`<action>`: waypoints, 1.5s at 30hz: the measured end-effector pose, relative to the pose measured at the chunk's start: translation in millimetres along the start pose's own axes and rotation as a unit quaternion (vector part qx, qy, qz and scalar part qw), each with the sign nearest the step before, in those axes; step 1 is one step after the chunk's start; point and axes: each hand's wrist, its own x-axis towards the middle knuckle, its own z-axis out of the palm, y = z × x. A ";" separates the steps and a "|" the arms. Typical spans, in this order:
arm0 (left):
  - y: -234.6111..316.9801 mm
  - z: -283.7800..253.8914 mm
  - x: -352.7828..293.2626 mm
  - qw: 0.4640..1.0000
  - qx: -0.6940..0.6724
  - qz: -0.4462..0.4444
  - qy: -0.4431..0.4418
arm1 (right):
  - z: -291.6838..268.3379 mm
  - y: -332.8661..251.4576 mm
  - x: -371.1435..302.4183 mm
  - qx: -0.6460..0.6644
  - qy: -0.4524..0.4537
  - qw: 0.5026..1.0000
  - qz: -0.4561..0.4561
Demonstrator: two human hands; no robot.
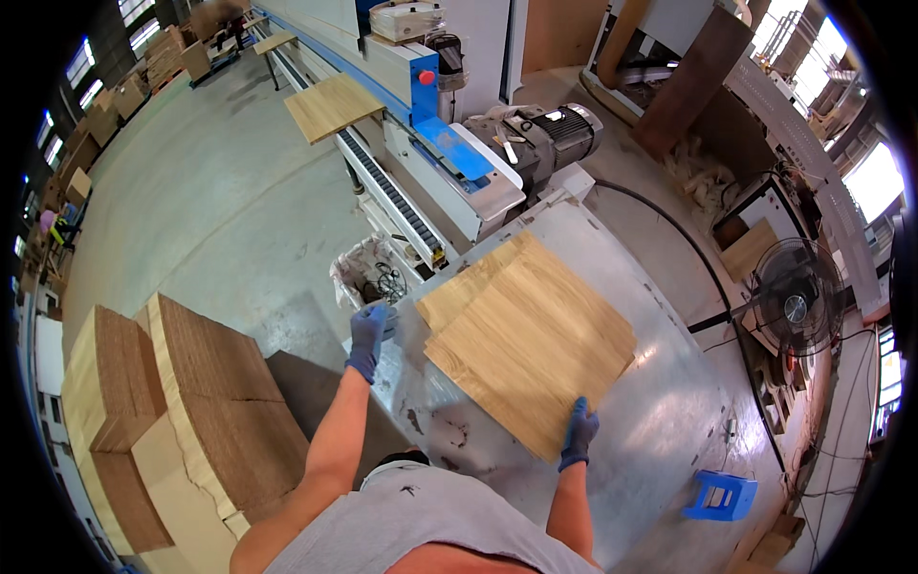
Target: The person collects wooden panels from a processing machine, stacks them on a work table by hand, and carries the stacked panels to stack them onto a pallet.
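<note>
Two or more wood-grain boards lie on a metal table (pixel 660 402) in front of me, slightly fanned. The upper board (pixel 535 335) covers most of a lower board (pixel 469 292), whose far left part sticks out. My right hand (pixel 579 435), in a blue glove, grips the upper board at its near right edge, thumb on top and the other fingers partly hidden. My left hand (pixel 367 337), also gloved in blue, is over the table's left edge, apart from the boards. Its fingers are curled; what they hold, if anything, is too small to make out.
Stacks of brown boards (pixel 229 402) stand at my left. Beyond the table are a lined waste bin (pixel 368 273), a long machine with a roller track (pixel 392 196) and a board (pixel 333 105) on its support. To the right are a fan (pixel 796 306) and a blue stool (pixel 722 496).
</note>
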 end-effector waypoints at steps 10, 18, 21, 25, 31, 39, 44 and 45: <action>52.5 -49.5 122.9 0.992 -0.062 -0.037 -0.101 | 4.8 7.1 3.0 0.042 0.000 0.999 0.001; 97.3 2.3 162.5 0.986 -0.149 -0.055 -0.054 | -6.3 10.1 2.1 -0.012 0.003 0.999 0.050; 95.6 -43.1 211.7 0.979 -0.165 -0.046 -0.105 | 8.9 0.1 -0.6 0.049 -0.021 0.998 0.016; 107.9 1.5 205.3 0.983 -0.161 -0.071 -0.044 | 0.0 6.4 -0.2 0.069 0.015 0.997 0.011; 93.5 10.5 207.3 0.965 -0.190 -0.082 -0.162 | -2.4 -4.8 -3.6 0.021 0.028 0.999 0.028; 34.7 7.7 193.0 0.965 -0.156 -0.052 -0.207 | 7.7 10.7 5.7 0.000 0.019 0.999 0.026; 18.8 44.7 84.4 0.939 -0.181 -0.098 -0.275 | -1.9 -11.8 -7.4 -0.028 0.047 0.998 0.032; 10.0 47.6 67.1 0.953 -0.164 -0.104 -0.234 | -1.6 -15.3 -8.5 -0.076 0.042 0.995 0.051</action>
